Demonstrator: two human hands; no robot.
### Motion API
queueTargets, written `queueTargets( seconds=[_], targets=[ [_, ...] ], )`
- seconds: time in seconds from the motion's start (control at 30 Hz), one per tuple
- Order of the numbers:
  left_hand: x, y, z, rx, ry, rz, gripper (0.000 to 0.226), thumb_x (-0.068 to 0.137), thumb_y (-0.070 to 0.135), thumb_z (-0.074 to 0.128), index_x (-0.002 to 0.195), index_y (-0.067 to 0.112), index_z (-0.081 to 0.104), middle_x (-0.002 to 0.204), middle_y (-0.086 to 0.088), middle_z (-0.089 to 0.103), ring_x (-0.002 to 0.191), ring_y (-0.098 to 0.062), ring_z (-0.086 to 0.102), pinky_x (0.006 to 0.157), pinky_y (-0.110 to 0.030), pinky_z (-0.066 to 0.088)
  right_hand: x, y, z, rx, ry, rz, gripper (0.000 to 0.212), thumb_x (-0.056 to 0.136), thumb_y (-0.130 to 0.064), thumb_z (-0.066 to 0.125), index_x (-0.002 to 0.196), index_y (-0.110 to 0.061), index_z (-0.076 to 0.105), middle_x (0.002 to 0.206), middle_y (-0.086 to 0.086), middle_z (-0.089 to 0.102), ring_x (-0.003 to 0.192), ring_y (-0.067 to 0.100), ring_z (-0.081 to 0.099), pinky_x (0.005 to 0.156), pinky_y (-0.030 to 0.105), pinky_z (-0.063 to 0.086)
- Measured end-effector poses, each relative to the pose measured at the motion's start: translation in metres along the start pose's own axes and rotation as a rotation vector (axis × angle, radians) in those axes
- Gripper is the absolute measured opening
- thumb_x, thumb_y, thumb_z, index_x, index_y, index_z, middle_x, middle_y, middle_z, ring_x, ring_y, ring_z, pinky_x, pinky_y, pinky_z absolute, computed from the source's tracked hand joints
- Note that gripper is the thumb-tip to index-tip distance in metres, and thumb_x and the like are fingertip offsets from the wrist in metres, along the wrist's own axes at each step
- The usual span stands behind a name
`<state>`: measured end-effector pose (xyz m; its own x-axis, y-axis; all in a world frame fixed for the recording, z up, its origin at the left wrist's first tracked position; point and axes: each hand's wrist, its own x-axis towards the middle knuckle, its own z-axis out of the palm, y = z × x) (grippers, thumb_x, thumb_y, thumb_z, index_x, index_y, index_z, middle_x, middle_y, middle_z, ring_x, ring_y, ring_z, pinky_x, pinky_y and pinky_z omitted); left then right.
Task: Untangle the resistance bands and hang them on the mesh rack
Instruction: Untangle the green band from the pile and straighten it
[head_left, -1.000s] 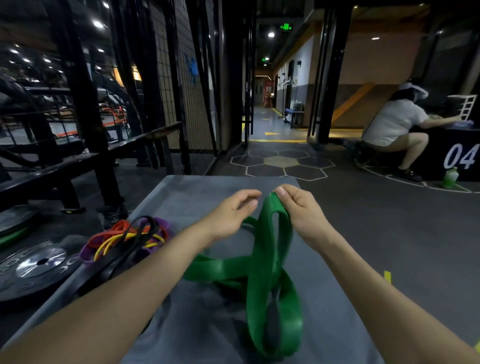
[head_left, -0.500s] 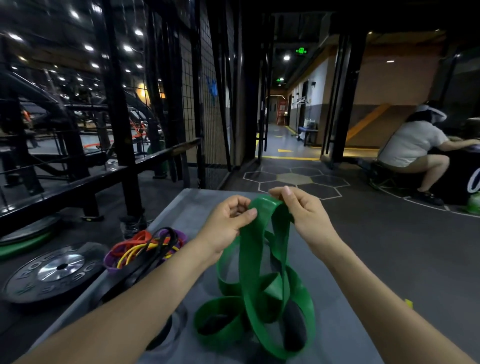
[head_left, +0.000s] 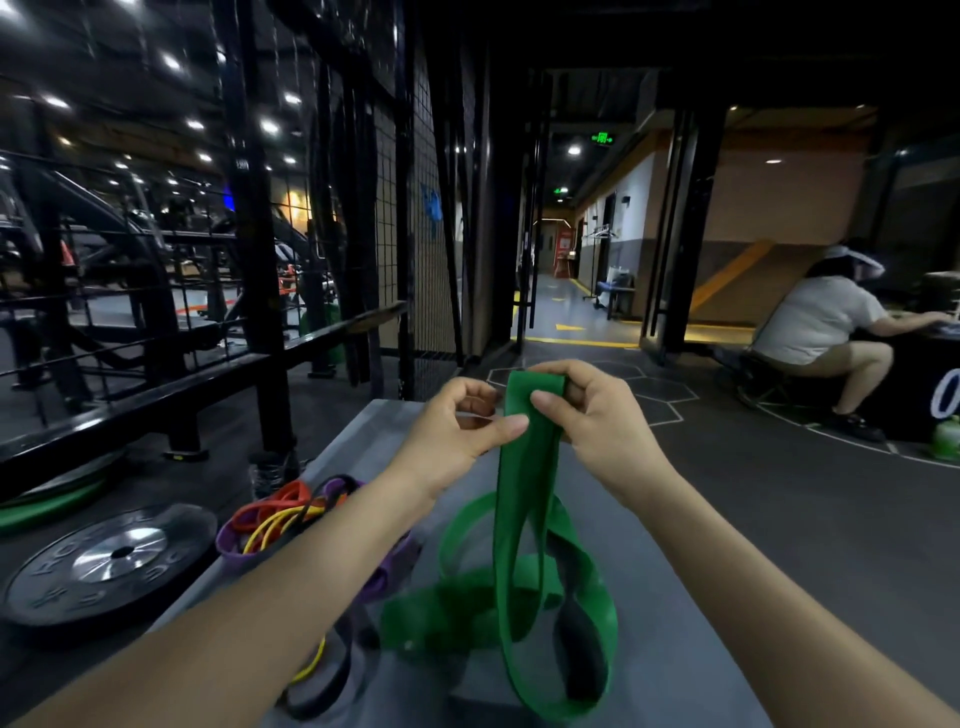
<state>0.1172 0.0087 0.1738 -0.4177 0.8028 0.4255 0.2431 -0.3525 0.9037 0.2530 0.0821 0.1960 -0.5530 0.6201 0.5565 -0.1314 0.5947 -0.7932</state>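
Note:
A wide green resistance band (head_left: 519, 525) hangs from both my hands above a grey bench top (head_left: 670, 623); its lower loops lie twisted on the bench. My right hand (head_left: 592, 421) grips the band's top fold between thumb and curled fingers. My left hand (head_left: 457, 431) pinches the band's left edge just below the fold. To the left on the bench lies a tangled pile of purple, orange, yellow and black bands (head_left: 291, 519), partly hidden by my left forearm. The black mesh rack (head_left: 410, 218) stands upright beyond the bench, left of centre.
A black weight plate (head_left: 114, 556) lies on the floor at left, beside black steel rig bars (head_left: 249, 249). A person (head_left: 826, 322) sits at a black box at far right, with a green bottle (head_left: 945, 441) nearby. A corridor runs ahead.
Both hands have raised the green band's top higher and drawn together at its fold, so more band hangs straight. The view has tilted upward.

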Motion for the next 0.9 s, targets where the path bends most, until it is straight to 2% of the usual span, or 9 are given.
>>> queueTargets(
  seconds=[0.13,0.27,0.33,0.47,0.57,0.67,0.73,0.8,0.9],
  targets=[
    [-0.001,0.01,-0.004,-0.028,-0.043,0.044,0.014,0.087,0.014,0.061,0.096,0.023,0.054,0.096,0.001,0.059,0.098,-0.018,0.056,0.09,-0.033,0.048,0.004,-0.009,0.002,0.002,0.009,-0.019,0.017,0.088,-0.005,0.06,0.087,-0.021,0.054,0.093,0.014,0.069,0.088,0.028,0.067,0.084,0.051,0.053],
    [-0.002,0.026,-0.005,-0.104,-0.144,0.144,0.026,0.093,0.007,0.048,0.117,0.018,0.049,0.113,-0.002,0.057,0.105,-0.013,0.056,0.095,-0.03,0.047,0.008,-0.023,0.0,0.098,0.017,-0.042,0.02,0.086,-0.002,0.061,0.085,-0.021,0.058,0.091,0.017,0.066,0.086,0.027,0.064,0.083,0.049,0.055],
    [-0.003,0.032,-0.007,-0.124,-0.184,0.153,0.03,0.093,0.007,0.049,0.118,0.024,0.05,0.115,-0.002,0.058,0.103,-0.013,0.057,0.092,-0.032,0.05,0.008,-0.029,0.0,0.16,0.012,-0.032,0.019,0.085,0.0,0.06,0.085,-0.019,0.058,0.087,0.016,0.062,0.084,0.026,0.062,0.08,0.046,0.054],
    [-0.002,0.04,-0.006,-0.191,-0.22,0.1,0.029,0.089,0.003,0.053,0.108,0.025,0.056,0.103,-0.002,0.062,0.095,-0.014,0.061,0.081,-0.028,0.054,0.005,-0.028,0.002,0.181,0.068,0.043,0.021,0.084,-0.003,0.063,0.086,-0.02,0.049,0.098,0.018,0.058,0.086,0.026,0.059,0.078,0.049,0.054],
    [0.001,0.043,-0.002,-0.204,-0.156,0.085,0.022,0.088,0.001,0.055,0.101,0.018,0.058,0.092,-0.006,0.058,0.088,-0.018,0.06,0.076,-0.027,0.055,0.007,-0.024,0.002,0.168,0.109,0.074,0.02,0.085,-0.006,0.062,0.082,-0.017,0.046,0.096,0.02,0.059,0.086,0.029,0.059,0.081,0.056,0.051],
    [0.005,0.045,0.003,-0.154,-0.079,0.098,0.019,0.085,0.0,0.058,0.093,0.017,0.059,0.081,-0.005,0.053,0.079,-0.018,0.058,0.071,-0.028,0.056,0.005,-0.02,0.001,0.114,0.032,0.059,0.01,0.089,-0.01,0.058,0.093,-0.018,0.054,0.098,0.007,0.065,0.094,0.024,0.063,0.088,0.052,0.052],
    [0.01,0.047,0.005,-0.107,-0.039,0.11,0.019,0.085,0.0,0.06,0.089,0.018,0.06,0.078,-0.004,0.051,0.076,-0.017,0.057,0.069,-0.03,0.057,0.002,-0.015,0.0,0.086,-0.082,0.064,0.03,0.088,-0.012,0.061,0.116,-0.018,0.054,0.112,0.0,0.064,0.105,0.019,0.063,0.094,0.045,0.051],
    [0.015,0.048,0.005,-0.07,0.001,0.109,0.019,0.085,0.001,0.061,0.087,0.02,0.061,0.076,-0.002,0.05,0.077,-0.018,0.056,0.071,-0.038,0.056,0.0,-0.009,-0.001,0.044,-0.177,0.089,0.067,0.077,-0.019,0.071,0.137,-0.017,0.041,0.126,-0.005,0.059,0.116,0.015,0.058,0.1,0.041,0.047],
    [0.021,0.047,0.005,0.016,0.037,0.098,0.018,0.083,0.006,0.066,0.086,0.024,0.064,0.079,-0.002,0.05,0.083,-0.022,0.055,0.08,-0.048,0.056,0.003,-0.005,0.0,-0.199,-0.225,0.074,0.098,0.06,-0.035,0.079,0.143,-0.023,0.03,0.136,-0.007,0.051,0.125,0.009,0.048,0.105,0.035,0.041]
  ],
)
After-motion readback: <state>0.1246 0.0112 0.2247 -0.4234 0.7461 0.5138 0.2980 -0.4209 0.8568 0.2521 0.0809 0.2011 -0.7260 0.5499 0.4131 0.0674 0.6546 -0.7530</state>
